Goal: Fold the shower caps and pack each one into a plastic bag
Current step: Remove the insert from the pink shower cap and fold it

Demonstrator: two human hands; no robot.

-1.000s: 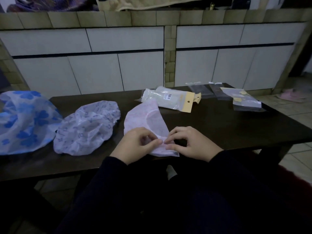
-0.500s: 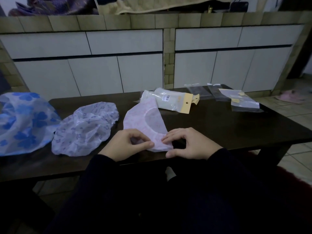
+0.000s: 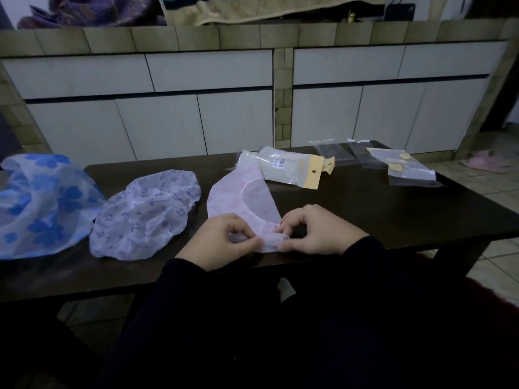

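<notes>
Both hands, the left hand [image 3: 222, 239] and right hand [image 3: 314, 231], now pinch the pink shower cap [image 3: 242, 199] at the bench's [image 3: 379, 209] near edge, its end seemingly rolled further, so folding continues.

Dark wooden table [image 3: 393, 209] with caps and bags lying on it.
Left of the left hand [image 3: 222, 240] lie a crumpled lilac-print cap [image 3: 146, 214] and a blue-flowered cap [image 3: 42, 203]; beyond both hands, a folded pink cap [image 3: 241, 197], a packed yellow-headed bag [image 3: 289, 171] and flat clear bags [image 3: 404, 167].
</notes>
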